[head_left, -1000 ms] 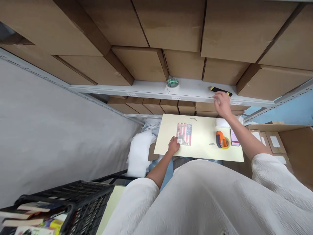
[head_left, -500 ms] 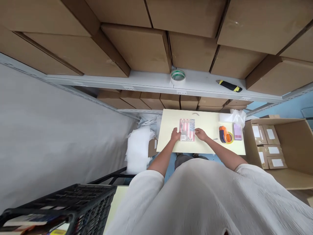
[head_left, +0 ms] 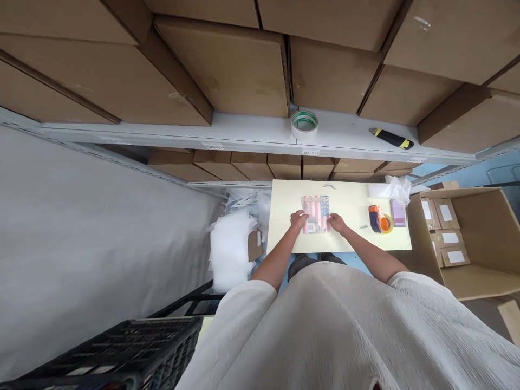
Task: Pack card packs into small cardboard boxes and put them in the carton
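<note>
On the pale yellow tabletop lies a book with a red-and-white striped cover, a blue starred corner and a white label near its lower left. My left hand grips its left edge, thumb over the cover. At the lower right edge my right hand holds the book between thumb and fingers. Right of the hands sits an orange and dark blue tape dispenser with yellowish tape. A purple item, partly blurred, rests beside it, below crumpled clear plastic wrap.
Cardboard boxes fill the shelf above; a tape roll and a utility knife lie on its edge. Right stands an open carton holding small labelled boxes. White foam sheets and a black crate are at left.
My right hand has moved from the book's upper right side down to its lower right edge. My left hand reaches a little further over the cover. The whole view has shifted slightly.
</note>
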Demonstrator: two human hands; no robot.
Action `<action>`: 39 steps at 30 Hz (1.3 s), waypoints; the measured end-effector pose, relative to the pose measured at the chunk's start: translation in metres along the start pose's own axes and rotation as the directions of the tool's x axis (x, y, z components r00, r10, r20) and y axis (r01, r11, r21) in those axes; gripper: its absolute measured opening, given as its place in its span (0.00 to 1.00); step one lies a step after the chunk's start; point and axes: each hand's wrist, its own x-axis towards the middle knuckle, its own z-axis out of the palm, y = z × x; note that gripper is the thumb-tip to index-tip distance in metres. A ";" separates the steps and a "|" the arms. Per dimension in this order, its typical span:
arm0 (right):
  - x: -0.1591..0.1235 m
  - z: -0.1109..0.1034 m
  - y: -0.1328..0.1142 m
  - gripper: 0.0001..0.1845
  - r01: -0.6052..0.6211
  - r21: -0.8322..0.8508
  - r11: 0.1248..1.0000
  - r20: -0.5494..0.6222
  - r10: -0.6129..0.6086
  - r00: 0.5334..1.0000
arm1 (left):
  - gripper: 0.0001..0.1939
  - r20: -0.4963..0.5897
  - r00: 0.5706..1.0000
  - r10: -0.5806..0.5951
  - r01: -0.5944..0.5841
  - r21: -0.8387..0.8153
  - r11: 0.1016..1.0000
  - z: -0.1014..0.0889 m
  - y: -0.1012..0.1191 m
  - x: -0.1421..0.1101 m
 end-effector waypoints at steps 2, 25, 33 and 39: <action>0.001 0.001 0.000 0.28 -0.009 0.014 1.000 -0.011 0.009 1.000 | 0.28 0.026 0.999 -0.021 0.022 -0.054 0.998 0.001 0.001 -0.002; 0.024 0.070 -0.071 0.15 0.007 0.263 0.965 0.089 -0.031 0.996 | 0.35 -0.054 0.995 -0.088 0.059 -0.399 0.915 -0.070 -0.020 0.029; 0.036 0.101 -0.108 0.16 0.080 0.274 0.958 0.139 -0.121 0.983 | 0.34 -0.096 0.994 -0.057 0.015 -0.391 0.920 -0.107 -0.034 0.057; 0.035 0.107 -0.121 0.15 0.090 0.338 0.937 0.144 -0.146 0.979 | 0.32 -0.092 0.996 -0.020 -0.015 -0.364 0.931 -0.115 -0.035 0.064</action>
